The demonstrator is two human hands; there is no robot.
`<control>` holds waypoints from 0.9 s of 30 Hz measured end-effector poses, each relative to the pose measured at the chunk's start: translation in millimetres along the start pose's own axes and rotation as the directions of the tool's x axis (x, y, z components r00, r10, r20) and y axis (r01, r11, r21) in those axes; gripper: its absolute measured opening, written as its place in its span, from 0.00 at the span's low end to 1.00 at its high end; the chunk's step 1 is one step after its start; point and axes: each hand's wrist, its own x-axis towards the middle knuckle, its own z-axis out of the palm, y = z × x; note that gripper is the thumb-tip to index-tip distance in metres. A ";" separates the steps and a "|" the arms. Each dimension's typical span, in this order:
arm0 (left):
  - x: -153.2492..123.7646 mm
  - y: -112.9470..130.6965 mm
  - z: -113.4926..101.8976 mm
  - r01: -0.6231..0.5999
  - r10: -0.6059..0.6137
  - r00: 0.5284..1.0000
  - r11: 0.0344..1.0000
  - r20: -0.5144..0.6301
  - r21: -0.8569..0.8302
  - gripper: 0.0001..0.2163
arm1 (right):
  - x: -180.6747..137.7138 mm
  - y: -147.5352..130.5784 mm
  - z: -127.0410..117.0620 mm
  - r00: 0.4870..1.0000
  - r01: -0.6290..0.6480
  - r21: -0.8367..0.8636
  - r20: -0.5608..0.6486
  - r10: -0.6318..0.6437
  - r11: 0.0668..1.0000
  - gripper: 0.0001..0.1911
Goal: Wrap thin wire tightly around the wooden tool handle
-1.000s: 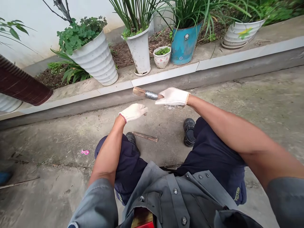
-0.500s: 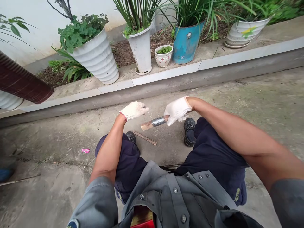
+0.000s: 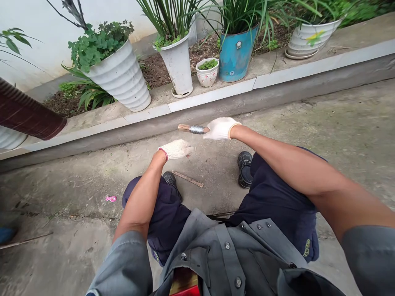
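Observation:
My right hand, in a white knit glove, is closed around one end of a wooden stick. Silvery wire is wound in a tight coil about the stick's middle. From the coil a thin strand drops toward my left hand, gloved in white with a red cuff edge. Its fingers are pinched together on the strand, slightly blurred, below and left of the coil. On the concrete between my shoes lies a second, flat wooden stick, touched by neither hand.
Ahead runs a low tiled ledge bearing a ribbed white pot, a tall white pot, a small pot and a blue bucket, all planted. A pink object lies on the ground at left.
My right hand has lifted the wire-wound stick away from me, toward the ledge, and its tilt has changed. My left hand has dropped slightly and now sits below the stick.

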 end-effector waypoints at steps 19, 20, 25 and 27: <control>-13.4 -20.0 -21.3 -0.054 0.042 0.989 0.995 -0.142 -0.086 0.21 | -62.7 13.8 -22.9 0.772 0.215 0.447 0.466 -0.432 0.868 0.24; -14.1 -18.0 -21.7 -0.036 0.025 0.989 0.997 -0.146 -0.075 0.22 | -60.2 10.2 -15.6 0.757 0.201 0.368 0.531 -0.382 0.908 0.23; -14.5 -4.9 -19.5 0.049 -0.050 0.989 0.999 -0.137 -0.011 0.20 | -39.7 -13.0 14.0 0.831 0.203 0.004 0.529 -0.174 0.979 0.15; -13.1 -1.7 -17.7 0.055 -0.053 0.990 0.998 -0.131 0.009 0.19 | -26.7 -15.9 18.1 0.899 0.203 -0.140 0.419 -0.128 0.969 0.12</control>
